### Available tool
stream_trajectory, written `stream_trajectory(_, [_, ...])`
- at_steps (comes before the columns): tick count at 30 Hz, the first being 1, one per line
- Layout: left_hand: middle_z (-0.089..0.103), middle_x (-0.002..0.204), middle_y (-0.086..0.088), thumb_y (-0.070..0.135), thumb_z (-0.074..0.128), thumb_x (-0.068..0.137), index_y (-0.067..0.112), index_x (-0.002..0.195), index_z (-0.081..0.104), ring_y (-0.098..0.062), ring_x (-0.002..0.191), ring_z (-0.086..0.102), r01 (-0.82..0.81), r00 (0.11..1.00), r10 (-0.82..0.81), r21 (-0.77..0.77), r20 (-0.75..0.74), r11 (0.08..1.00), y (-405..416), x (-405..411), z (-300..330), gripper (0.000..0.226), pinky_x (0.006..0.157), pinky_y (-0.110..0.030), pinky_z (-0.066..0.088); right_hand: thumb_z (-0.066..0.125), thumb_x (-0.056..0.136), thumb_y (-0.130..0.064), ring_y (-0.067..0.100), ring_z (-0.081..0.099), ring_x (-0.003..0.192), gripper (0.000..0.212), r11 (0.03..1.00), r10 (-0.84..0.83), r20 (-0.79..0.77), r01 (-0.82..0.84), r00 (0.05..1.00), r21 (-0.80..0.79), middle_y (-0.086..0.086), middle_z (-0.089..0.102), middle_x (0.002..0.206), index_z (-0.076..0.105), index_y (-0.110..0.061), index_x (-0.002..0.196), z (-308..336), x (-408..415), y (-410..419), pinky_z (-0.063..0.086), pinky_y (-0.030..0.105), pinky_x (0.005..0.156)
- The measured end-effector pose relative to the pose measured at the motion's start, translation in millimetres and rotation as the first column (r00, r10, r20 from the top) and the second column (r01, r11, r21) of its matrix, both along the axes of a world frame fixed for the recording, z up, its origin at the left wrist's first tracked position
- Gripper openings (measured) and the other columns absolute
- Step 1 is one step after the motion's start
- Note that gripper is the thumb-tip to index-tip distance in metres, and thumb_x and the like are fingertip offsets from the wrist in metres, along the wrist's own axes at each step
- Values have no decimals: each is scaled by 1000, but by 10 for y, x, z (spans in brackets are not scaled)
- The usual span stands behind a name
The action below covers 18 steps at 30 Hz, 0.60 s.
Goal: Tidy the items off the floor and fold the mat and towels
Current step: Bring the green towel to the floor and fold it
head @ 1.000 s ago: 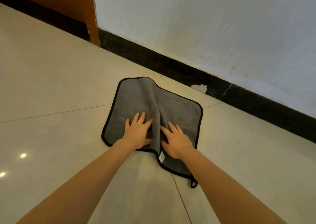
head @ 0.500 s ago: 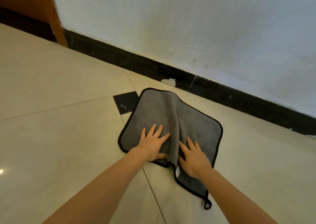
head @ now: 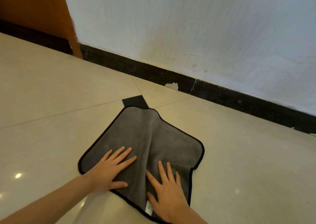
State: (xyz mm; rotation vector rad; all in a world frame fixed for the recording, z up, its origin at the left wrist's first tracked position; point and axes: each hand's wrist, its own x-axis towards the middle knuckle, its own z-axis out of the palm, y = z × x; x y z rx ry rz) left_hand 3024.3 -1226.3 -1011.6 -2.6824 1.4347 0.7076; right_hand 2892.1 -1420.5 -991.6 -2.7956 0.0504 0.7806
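Observation:
A grey towel point(head: 147, 138) with a black border lies spread on the beige tile floor, with a raised crease running down its middle. My left hand point(head: 109, 169) rests flat on the towel's near left part, fingers apart. My right hand point(head: 165, 191) presses flat on the near right part, next to a small white label. Neither hand grips the cloth.
A white wall point(head: 188, 27) with a black skirting board point(head: 171, 76) runs behind the towel. A wooden door frame point(head: 71, 35) stands at the far left. A small black floor tile point(head: 135, 101) shows just past the towel's far corner.
Both hands have slid apart across the towel while staying flat on it. The view has shifted, so the towel now sits nearer and lower in the frame.

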Motion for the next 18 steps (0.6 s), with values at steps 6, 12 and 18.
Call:
stream_trajectory(6, [-37, 145, 11, 85, 14, 72, 46, 135, -28, -15, 135, -33, -96, 995, 95, 61, 21, 993, 770, 41, 69, 85, 107, -31, -19, 26, 94, -56, 23, -28, 139, 61, 995, 103, 43, -103, 994, 0, -1, -27, 154, -5, -46, 146, -9, 66, 281, -13, 46, 112])
stream_trajectory(12, [-39, 142, 6, 92, -2, 55, 37, 135, -32, -16, 136, -31, -240, 971, 240, 68, 8, 968, 1072, 103, 84, 102, 109, -30, -15, -14, 54, -87, 26, -22, 142, 98, 997, 24, 73, -19, 997, -68, -3, -35, 145, -11, -47, 144, -59, 133, 124, -7, 46, 114])
stream_trajectory(18, [-41, 139, 7, 100, -8, 36, 29, 134, -33, -16, 130, -35, -437, 899, 438, 42, -21, 898, 1083, 64, 11, 124, 112, -53, -10, -37, 29, -83, 24, -34, 132, 108, 989, -88, 74, 96, 993, -112, -1, -39, 139, -30, -47, 131, -83, 138, 90, -6, 51, 113])
